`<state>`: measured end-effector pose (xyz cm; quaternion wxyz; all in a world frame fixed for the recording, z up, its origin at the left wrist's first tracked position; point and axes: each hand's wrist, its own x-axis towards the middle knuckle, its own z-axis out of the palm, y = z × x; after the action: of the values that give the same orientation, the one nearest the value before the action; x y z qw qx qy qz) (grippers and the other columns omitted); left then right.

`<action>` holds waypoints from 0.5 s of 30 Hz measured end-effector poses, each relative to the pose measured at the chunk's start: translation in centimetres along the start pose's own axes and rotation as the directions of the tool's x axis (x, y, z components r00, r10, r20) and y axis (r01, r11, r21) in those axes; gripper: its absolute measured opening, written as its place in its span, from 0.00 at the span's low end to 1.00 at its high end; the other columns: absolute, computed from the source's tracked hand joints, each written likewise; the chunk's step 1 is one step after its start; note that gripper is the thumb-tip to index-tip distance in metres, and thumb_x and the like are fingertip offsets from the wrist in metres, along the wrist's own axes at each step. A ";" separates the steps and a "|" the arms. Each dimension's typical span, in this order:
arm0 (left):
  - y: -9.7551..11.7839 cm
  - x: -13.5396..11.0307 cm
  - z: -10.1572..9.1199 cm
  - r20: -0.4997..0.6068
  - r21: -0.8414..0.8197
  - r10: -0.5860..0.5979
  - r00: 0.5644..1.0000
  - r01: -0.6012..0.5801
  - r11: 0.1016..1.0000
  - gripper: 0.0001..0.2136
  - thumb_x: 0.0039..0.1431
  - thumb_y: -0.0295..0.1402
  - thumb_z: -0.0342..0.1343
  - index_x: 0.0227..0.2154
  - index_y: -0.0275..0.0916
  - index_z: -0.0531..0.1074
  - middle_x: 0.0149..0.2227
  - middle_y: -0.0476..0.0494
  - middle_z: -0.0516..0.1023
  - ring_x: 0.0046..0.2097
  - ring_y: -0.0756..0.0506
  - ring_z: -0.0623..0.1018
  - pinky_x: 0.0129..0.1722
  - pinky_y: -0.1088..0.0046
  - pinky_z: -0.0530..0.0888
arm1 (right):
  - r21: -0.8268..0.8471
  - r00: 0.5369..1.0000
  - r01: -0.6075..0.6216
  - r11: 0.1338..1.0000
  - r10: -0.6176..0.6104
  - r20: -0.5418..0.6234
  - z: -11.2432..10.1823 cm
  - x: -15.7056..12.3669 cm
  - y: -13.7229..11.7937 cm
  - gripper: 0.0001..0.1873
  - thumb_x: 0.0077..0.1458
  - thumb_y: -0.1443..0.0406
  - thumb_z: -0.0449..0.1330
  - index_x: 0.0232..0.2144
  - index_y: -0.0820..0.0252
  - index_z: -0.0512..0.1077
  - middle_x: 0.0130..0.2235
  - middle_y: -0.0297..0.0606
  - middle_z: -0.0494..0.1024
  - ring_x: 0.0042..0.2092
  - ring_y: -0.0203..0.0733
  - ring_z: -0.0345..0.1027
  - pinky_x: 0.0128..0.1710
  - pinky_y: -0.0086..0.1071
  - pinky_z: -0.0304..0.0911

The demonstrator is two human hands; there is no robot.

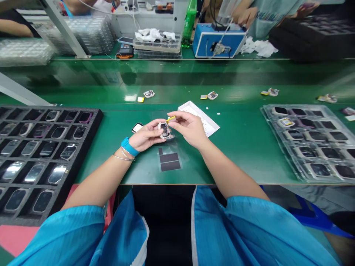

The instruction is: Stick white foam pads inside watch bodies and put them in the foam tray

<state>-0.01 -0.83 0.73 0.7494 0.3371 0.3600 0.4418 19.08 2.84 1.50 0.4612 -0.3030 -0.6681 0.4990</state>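
watch module: small white-edged watch module with an exposed dark circuit board [165, 130], held just above the middle of the glossy green workbench [130, 173], lol
left hand: left hand [146, 135] was closed around the module, gripping it by the sides
right hand: right hand [189, 128] had a thin yellow strip [171, 119] pinched in its fingertips [175, 117], right by the module's top edge, couldn't tell if they touched
left wrist: bright blue wristband [129, 147] and thin silver bangles [123, 157]
right by the hands: white-framed black watch screen [137, 128] just left of the left hand, open white cardboard tray [207, 125] under the right hand, dark film pieces on a clear sheet [169, 162] just below
sides: black foam tray of watch bodies [91, 118] on the left, clear plastic blister tray [267, 111] on the right
far side: blue benchtop machine [205, 40], green plastic bottle [190, 22], co-worker's hand [246, 16]
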 end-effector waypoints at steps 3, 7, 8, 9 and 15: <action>-0.1 0.1 0.2 0.017 -0.004 -0.051 0.999 0.052 0.999 0.19 0.46 0.26 0.70 0.43 0.41 0.75 0.38 0.46 0.81 0.38 0.45 0.83 0.34 0.77 0.81 | -0.091 0.999 0.033 0.995 -0.034 -0.008 0.1 -0.2 0.4 0.17 0.53 0.55 0.66 0.44 0.55 0.78 0.39 0.36 0.81 0.40 0.40 0.75 0.46 0.38 0.72; -0.5 0.4 0.6 -0.046 0.036 -0.040 0.998 0.042 0.998 0.13 0.49 0.24 0.65 0.40 0.36 0.75 0.36 0.42 0.81 0.37 0.45 0.83 0.35 0.75 0.81 | -0.245 0.995 0.096 0.965 -0.098 0.004 0.4 -0.2 0.9 0.13 0.55 0.63 0.63 0.43 0.54 0.78 0.38 0.35 0.81 0.39 0.38 0.74 0.47 0.38 0.72; -0.6 0.6 0.7 -0.076 0.055 -0.026 0.997 0.030 0.998 0.12 0.49 0.24 0.64 0.39 0.36 0.75 0.35 0.42 0.81 0.36 0.45 0.83 0.34 0.74 0.81 | -0.275 0.995 0.100 0.956 -0.102 0.006 0.5 -0.1 1.1 0.13 0.55 0.64 0.63 0.43 0.54 0.78 0.38 0.35 0.81 0.39 0.38 0.74 0.47 0.39 0.71; -0.7 0.7 0.8 -0.108 0.077 -0.016 0.994 0.025 0.997 0.11 0.50 0.24 0.64 0.37 0.35 0.75 0.33 0.43 0.81 0.35 0.45 0.83 0.33 0.74 0.81 | -0.292 0.995 0.094 0.952 -0.095 0.010 0.7 0.1 1.4 0.13 0.55 0.64 0.63 0.44 0.54 0.78 0.38 0.35 0.81 0.39 0.38 0.74 0.47 0.39 0.71; 0.1 1.0 0.4 -0.224 0.072 -0.005 0.975 0.022 0.997 0.06 0.51 0.22 0.61 0.33 0.32 0.73 0.34 0.39 0.82 0.31 0.46 0.82 0.31 0.74 0.79 | -0.307 0.994 -0.062 0.950 0.030 -0.107 0.9 0.3 2.0 0.11 0.57 0.62 0.60 0.42 0.56 0.76 0.40 0.37 0.80 0.41 0.40 0.73 0.43 0.36 0.71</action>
<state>0.69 0.05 0.79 0.6942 0.3104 0.4603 0.4581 17.97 3.42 -0.35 0.4293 -0.4121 -0.7067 0.3828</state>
